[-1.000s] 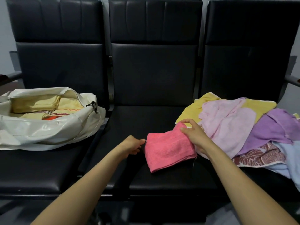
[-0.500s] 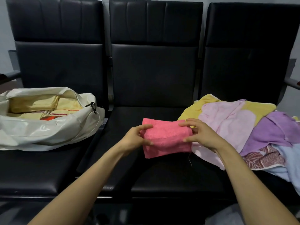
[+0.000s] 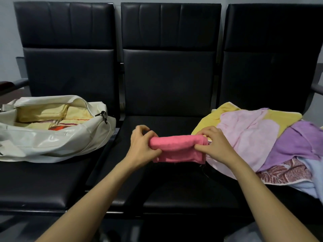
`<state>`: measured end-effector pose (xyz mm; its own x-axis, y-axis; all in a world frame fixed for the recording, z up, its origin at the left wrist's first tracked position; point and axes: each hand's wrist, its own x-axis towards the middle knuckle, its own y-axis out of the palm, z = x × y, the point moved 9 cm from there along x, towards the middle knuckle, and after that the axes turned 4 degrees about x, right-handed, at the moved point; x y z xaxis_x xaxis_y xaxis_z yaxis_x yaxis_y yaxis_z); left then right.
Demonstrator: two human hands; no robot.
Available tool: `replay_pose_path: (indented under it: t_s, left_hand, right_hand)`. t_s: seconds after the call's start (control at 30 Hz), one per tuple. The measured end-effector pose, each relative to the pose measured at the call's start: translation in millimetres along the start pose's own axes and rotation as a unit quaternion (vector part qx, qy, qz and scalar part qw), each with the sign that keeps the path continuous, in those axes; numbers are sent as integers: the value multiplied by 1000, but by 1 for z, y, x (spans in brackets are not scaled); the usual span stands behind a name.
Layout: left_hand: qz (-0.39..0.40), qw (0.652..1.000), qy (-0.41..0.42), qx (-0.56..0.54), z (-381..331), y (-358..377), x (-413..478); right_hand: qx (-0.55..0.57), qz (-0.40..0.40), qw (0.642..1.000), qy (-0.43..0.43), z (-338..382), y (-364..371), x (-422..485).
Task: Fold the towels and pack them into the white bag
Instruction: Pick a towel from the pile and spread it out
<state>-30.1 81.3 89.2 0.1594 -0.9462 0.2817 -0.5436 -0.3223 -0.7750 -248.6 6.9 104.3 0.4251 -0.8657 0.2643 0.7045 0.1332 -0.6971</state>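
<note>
Folded towels [image 3: 52, 117] already lie in the open white bag [image 3: 52, 142] on the left seat [image 3: 43, 180]. The left hand [image 3: 142, 145] and right hand [image 3: 215, 148] hold the pink towel [image 3: 176, 149] above the middle seat [image 3: 166, 186], fingers [image 3: 198, 147] clamped on its ends, seemingly mid-fold. A pile of loose towels [image 3: 253, 137] on the right awaits folding, so much remains.

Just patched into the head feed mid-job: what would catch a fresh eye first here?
The bright pink towel, gripped at both ends by the left hand and right hand above the middle black seat, stands out first. On the left seat the white bag lies open with yellow towels inside; a loose pile of towels in yellow, pink and purple lies on the right seat.
</note>
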Motion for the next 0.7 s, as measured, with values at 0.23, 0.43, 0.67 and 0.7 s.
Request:
replay_pose_path:
  t_s: [0.23,0.43,0.67,0.7]
  left_hand:
    - [75,899,-225,-369,31,12,-8]
    - [279,812,-272,-434,34,53,-27]
    - [178,838,-277,-436,64,29,-20]
    - [156,847,-268,-432,67,21,-18]
  right_hand:
    - [336,46,933,121,-17,27,3]
    - [306,107,899,295,-44,67,-5]
    - [362,224,867,259,-24,89,-11]
    - [360,205,873,256,-22,91,-8]
